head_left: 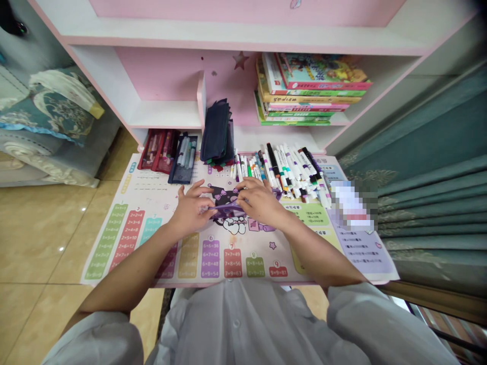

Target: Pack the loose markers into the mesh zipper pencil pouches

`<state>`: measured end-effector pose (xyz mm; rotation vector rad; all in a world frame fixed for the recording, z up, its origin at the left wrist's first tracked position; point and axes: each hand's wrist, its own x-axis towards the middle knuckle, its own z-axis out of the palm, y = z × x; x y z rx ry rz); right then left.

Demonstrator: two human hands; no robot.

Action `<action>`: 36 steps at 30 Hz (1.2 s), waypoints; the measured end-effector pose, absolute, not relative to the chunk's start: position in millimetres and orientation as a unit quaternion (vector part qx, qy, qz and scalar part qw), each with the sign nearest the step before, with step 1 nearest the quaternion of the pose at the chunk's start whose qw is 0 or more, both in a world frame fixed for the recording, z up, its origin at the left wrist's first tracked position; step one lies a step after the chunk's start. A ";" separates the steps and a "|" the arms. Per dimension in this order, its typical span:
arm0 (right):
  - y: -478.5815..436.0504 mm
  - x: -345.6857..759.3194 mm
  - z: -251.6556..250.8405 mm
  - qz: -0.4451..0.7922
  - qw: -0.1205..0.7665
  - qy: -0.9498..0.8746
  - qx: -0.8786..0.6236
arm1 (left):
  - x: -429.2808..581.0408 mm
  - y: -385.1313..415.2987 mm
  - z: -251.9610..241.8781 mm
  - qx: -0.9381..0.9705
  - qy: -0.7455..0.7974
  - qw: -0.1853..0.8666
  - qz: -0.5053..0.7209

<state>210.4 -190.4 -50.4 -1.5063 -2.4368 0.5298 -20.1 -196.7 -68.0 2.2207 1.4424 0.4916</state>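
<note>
Between my two hands is a purple pencil pouch point(228, 209), held above the middle of the desk mat. My left hand point(194, 209) pinches its left end between thumb and fingers. At its right side my right hand point(261, 203) grips the upper edge, fingers bent over it. What lies inside the pouch is hard to make out. Just beyond my right hand lies a heap of white-barrelled markers point(291, 170) with coloured caps. Past my left hand are a dark blue pouch point(183, 158) with markers in it and red pouches point(159, 151), also filled.
A stack of dark mesh pouches point(216, 133) leans against the shelf divider point(201, 99). Books point(308, 91) are piled on the shelf at right. A blurred phone-like object point(350, 205) lies at the desk's right side. Curtains point(426, 177) hang beside it.
</note>
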 end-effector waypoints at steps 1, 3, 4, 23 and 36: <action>-190.3 210.7 -50.4 0.181 0.113 -0.831 -0.513 | -20.2 -196.7 -68.2 0.804 0.522 0.222 0.177; -190.3 211.2 -50.1 0.184 0.113 -0.831 -0.512 | -20.3 -196.8 -68.2 0.804 0.523 0.221 0.174; -190.3 211.4 -49.7 0.185 0.113 -0.831 -0.513 | -20.4 -196.9 -68.1 0.804 0.524 0.221 0.173; -186.7 218.6 -47.3 0.186 0.107 -0.828 -0.519 | -22.7 -196.0 -65.1 0.794 0.536 0.227 0.176; -184.4 226.3 -48.7 0.176 0.098 -0.827 -0.525 | -25.5 -194.3 -66.2 0.791 0.540 0.222 0.182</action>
